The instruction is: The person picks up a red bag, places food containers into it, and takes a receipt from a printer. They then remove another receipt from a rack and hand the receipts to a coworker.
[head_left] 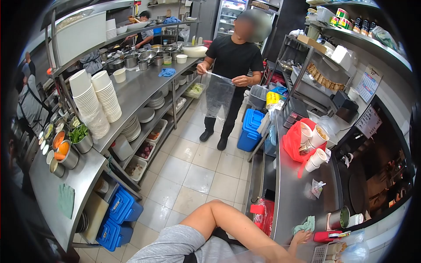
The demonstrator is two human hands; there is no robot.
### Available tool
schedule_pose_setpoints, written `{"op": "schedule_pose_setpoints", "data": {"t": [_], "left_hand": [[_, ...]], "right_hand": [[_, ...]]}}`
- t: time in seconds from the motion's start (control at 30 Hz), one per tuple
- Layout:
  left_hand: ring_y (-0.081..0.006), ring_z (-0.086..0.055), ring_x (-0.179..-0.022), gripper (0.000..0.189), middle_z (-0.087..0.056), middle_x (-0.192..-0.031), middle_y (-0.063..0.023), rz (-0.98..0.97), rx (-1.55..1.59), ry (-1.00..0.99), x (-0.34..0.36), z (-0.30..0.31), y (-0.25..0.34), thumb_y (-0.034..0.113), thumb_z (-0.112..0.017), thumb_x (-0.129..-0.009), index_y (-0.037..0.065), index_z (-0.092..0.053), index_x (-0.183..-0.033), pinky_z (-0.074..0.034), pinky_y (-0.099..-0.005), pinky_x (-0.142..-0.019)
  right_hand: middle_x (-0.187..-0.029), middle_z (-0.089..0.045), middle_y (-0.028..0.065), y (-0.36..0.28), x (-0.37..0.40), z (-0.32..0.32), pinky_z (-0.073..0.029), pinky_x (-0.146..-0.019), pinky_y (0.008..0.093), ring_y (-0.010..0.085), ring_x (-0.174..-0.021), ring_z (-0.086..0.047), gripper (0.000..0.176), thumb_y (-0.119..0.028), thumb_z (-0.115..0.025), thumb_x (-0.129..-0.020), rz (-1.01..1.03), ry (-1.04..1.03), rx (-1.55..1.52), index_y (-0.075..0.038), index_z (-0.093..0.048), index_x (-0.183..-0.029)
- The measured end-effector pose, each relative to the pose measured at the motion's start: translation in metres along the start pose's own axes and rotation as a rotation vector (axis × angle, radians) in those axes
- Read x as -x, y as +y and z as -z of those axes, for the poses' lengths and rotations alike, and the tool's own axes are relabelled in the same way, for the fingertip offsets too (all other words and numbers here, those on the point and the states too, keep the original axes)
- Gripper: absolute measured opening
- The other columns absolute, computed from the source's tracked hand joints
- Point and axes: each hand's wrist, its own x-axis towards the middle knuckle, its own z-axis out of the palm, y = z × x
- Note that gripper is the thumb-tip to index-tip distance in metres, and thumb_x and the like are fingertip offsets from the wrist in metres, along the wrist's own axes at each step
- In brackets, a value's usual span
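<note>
At the lower right, my right hand (301, 237) is on the steel counter, its fingers against a crumpled pale green cloth (305, 224) that they seem to grip. My left forearm (254, 230) crosses the bottom of the view, elbow bent, and its hand is out of sight below the edge. Beside the cloth are a red item (323, 236) and a metal pot (338, 218). A small clear packet (317, 188) lies farther up the counter. Beyond it, a red plastic bag (294, 142) holds white paper cups (319, 136), with stacked cups (315, 160) alongside.
A co-worker in black (234, 57) stands in the tiled aisle, holding a clear plastic bag (218, 94). On the left, a steel worktable (144, 90) carries stacked tubs (105, 96) and pots. Blue lidded bins (251, 129) stand by the right counter, others (125, 205) under the left table.
</note>
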Motion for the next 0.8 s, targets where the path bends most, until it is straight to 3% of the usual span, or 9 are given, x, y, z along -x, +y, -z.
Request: {"op": "schedule_pose_setpoints", "data": {"t": [0.3, 0.37, 0.4, 0.43, 0.5, 0.57, 0.7, 0.73, 0.8], "left_hand": [[-0.0246, -0.055, -0.103, 0.063, -0.061, -0.102, -0.0137, -0.022, -0.146, 0.252, 0.037, -0.023, 0.052, 0.044, -0.023, -0.097, -0.006, -0.061, -0.094, -0.038, -0.0338, -0.094], [-0.0246, -0.055, -0.103, 0.063, -0.061, -0.101, -0.0137, -0.077, -0.35, 0.377, 0.064, -0.042, 0.082, 0.044, -0.023, -0.097, -0.006, -0.061, -0.094, -0.039, -0.0337, -0.094], [-0.0202, -0.061, -0.082, 0.054, -0.064, -0.082, -0.009, -0.118, -0.619, 0.472, 0.085, -0.054, 0.097, 0.038, -0.027, -0.098, -0.005, -0.06, -0.097, -0.045, -0.0299, -0.083], [-0.0193, -0.059, -0.09, 0.049, -0.064, -0.09, -0.0107, -0.152, -0.758, 0.489, 0.11, -0.051, 0.11, 0.033, -0.028, -0.099, -0.004, -0.06, -0.098, -0.044, -0.0313, -0.085], [-0.0177, -0.056, -0.101, 0.038, -0.061, -0.105, -0.0114, 0.118, -1.097, 0.833, 0.189, -0.029, 0.116, 0.027, -0.037, -0.097, -0.004, -0.057, -0.108, -0.042, -0.0301, -0.09], [-0.0148, -0.051, -0.109, 0.039, -0.058, -0.115, -0.0072, 0.276, -1.277, 1.458, 0.325, 0.015, 0.078, 0.034, -0.046, -0.093, 0.004, -0.056, -0.117, -0.039, -0.0289, -0.095], [-0.0244, -0.05, -0.112, 0.044, -0.049, -0.127, -0.0128, -0.418, -0.412, 2.796, 0.608, -0.041, -0.118, 0.026, -0.047, -0.09, 0.002, -0.044, -0.126, -0.039, -0.0348, -0.096], [-0.0256, -0.052, -0.105, 0.04, -0.051, -0.12, -0.0132, -0.55, -0.205, 3.0, 0.639, -0.081, -0.177, 0.026, -0.049, -0.089, 0.003, -0.046, -0.121, -0.041, -0.037, -0.089], [-0.0281, -0.057, -0.092, 0.032, -0.056, -0.106, -0.014, -0.699, 0.236, 2.967, 0.636, -0.169, -0.286, 0.026, -0.051, -0.087, 0.005, -0.05, -0.111, -0.044, -0.0416, -0.076]], "right_hand": [[-0.141, -0.032, 0.0092, -0.046, 0.025, 0.045, -0.028, -0.099, 0.0548, 0.0259, -0.13, -0.03, 0.053, -0.026, -0.049, -0.083, 0.047, -0.098, -0.021, -0.015, -0.037, -0.134], [-0.141, -0.032, 0.0094, -0.049, 0.011, 0.025, -0.028, -0.1, 0.054, 0.026, -0.13, -0.03, 0.054, -0.026, -0.049, -0.083, 0.131, -0.08, 0.01, -0.015, -0.037, -0.134], [-0.141, -0.032, 0.0095, -0.038, 0.002, 0.015, -0.028, -0.1, 0.0536, 0.026, -0.13, -0.03, 0.054, -0.026, -0.049, -0.082, 0.142, -0.063, 0.029, -0.015, -0.037, -0.134], [-0.141, -0.032, 0.0097, -0.017, -0.006, 0.004, -0.028, -0.1, 0.0532, 0.026, -0.13, -0.03, 0.054, -0.026, -0.05, -0.082, 0.131, -0.042, 0.051, -0.015, -0.038, -0.134], [-0.141, -0.033, 0.0096, 0.014, -0.004, -0.005, -0.028, -0.1, 0.0519, 0.0258, -0.13, -0.03, 0.054, -0.026, -0.05, -0.082, 0.119, 0.011, 0.108, -0.015, -0.038, -0.134], [-0.141, -0.033, 0.0094, 0.012, -0.006, -0.014, -0.027, -0.101, 0.0512, 0.0256, -0.13, -0.03, 0.053, -0.026, -0.049, -0.083, 0.094, 0.057, 0.093, -0.015, -0.037, -0.134], [-0.141, -0.032, 0.0095, -0.001, 0.007, 0.006, -0.027, -0.101, 0.0515, 0.0255, -0.131, -0.029, 0.051, -0.022, -0.048, -0.085, 0.02, 0.017, 0.002, -0.015, -0.036, -0.134], [-0.141, -0.033, 0.0093, 0.0, 0.014, 0.002, -0.028, -0.101, 0.0506, 0.0254, -0.131, -0.029, 0.052, -0.021, -0.049, -0.084, 0.019, 0.017, 0.002, -0.015, -0.037, -0.134], [-0.139, -0.034, 0.0088, 0.0, 0.005, 0.003, -0.029, -0.1, 0.0489, 0.0253, -0.13, -0.03, 0.053, -0.019, -0.051, -0.083, 0.036, 0.052, -0.008, -0.015, -0.037, -0.134]]}}
